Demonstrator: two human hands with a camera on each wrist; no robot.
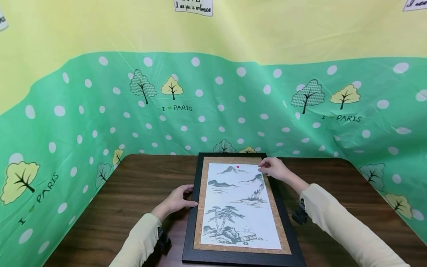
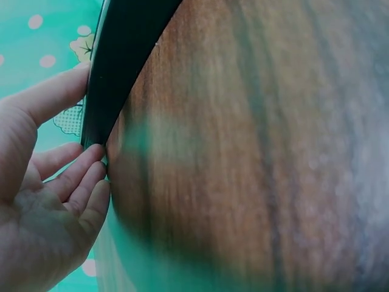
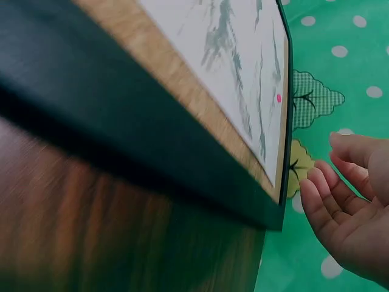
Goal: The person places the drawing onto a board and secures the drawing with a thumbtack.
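A black-framed cork board (image 1: 197,222) lies on the table with a white sheet of ink landscape art (image 1: 240,193) on it. A small red dot, like a pin head (image 1: 237,167), marks the sheet's top edge. My left hand (image 1: 178,199) rests against the frame's left side. In the left wrist view its thumb and fingertips touch the black side (image 2: 115,67). My right hand (image 1: 275,168) is over the sheet's upper right corner. Seen from the right wrist, its fingers (image 3: 319,188) are loosely bent, thumb apart from them, and nothing shows between.
The dark wooden table (image 1: 150,174) extends on both sides of the board. A green and yellow dotted cloth (image 1: 220,89) hangs behind and around it. Dark devices (image 1: 299,215) are strapped at both wrists.
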